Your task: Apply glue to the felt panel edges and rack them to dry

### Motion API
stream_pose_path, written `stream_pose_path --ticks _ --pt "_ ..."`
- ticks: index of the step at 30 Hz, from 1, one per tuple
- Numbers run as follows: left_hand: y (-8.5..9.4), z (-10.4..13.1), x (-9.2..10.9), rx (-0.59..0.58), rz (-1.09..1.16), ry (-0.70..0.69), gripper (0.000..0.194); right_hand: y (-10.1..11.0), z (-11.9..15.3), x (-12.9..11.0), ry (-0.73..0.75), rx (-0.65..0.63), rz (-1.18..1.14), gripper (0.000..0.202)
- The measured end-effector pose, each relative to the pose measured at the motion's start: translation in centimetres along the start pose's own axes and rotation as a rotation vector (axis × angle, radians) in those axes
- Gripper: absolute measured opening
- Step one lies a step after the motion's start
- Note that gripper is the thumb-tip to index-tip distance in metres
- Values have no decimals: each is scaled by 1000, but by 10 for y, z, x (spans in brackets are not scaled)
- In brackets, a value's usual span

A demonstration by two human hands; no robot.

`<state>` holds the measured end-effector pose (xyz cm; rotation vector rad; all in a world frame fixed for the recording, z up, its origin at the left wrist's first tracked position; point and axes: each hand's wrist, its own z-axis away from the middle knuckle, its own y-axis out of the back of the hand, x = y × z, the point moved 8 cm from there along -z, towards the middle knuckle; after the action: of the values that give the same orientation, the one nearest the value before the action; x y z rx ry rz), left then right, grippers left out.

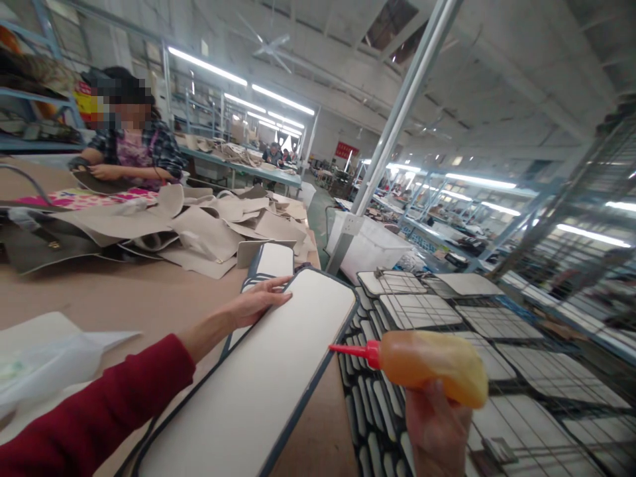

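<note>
A long white panel [253, 371] with dark blue edging lies tilted in front of me, its far end raised toward the stack behind it. My left hand [258, 301], in a dark red sleeve, holds the panel's left edge near the far end, thumb on the white face. In my right hand [440, 421] is a squeeze bottle [432, 364] of amber liquid, lying nearly level. Its red nozzle [352, 350] points left, and the tip meets the panel's right edge. Other edged panels [271, 258] are stacked just beyond and beneath.
Beige cut pieces [209, 232] are heaped across the brown table [199, 301]. White sheeting [50, 351] lies at left. Wire racks [527, 358] with similar panels stand at right, beside a metal post [382, 152] and a white bin [368, 245]. A co-worker [134, 146] handles a dark piece across the table.
</note>
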<state>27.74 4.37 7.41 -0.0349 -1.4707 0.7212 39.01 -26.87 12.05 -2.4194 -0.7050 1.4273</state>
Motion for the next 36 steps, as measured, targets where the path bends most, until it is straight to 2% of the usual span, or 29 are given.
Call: stream_pose_path --ticks 3,11,17,21,26,30,36 --pt "2 -1 3 11 -10 -4 73 0 3 6 -38 20 -55 33" --pt "6 -10 13 -4 -12 -20 69 -6 7 13 -92 2 -55 32" --pt "7 -17 24 60 -15 -11 66 -5 8 14 -159 17 -90 33" --pt "8 -19 30 134 -15 6 66 -2 8 18 -199 21 -107 43" --pt "7 -27 34 110 -21 -1 55 2 9 20 -224 -18 -66 54" --pt "11 -33 37 139 -22 -2 51 8 10 20 -253 -11 -56 56" --pt "17 -35 40 211 -11 3 64 9 12 16 -249 -59 -44 58"
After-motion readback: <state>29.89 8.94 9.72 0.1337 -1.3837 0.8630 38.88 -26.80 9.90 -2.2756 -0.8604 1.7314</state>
